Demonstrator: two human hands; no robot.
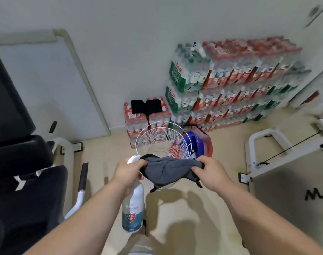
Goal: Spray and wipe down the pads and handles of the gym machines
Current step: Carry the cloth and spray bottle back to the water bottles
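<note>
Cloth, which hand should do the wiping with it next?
Probably the right hand: it pinches only the grey cloth. The left hand grips the spray bottle as well as the cloth's other end, so it suits spraying. The black pads lie to the left, though.

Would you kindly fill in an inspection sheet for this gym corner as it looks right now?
Surface: beige floor, shadowed below the hands.
Job's things: spray bottle and grey cloth in hand; black pads and handle at left.
Clutter: wire basket behind the cloth, bag beside it.
Hands: left hand grips spray bottle and a cloth corner; right hand pinches the other corner.
Cables: one dark cable at the right machine.
Surroundings: water packs stacked against the wall.
</note>
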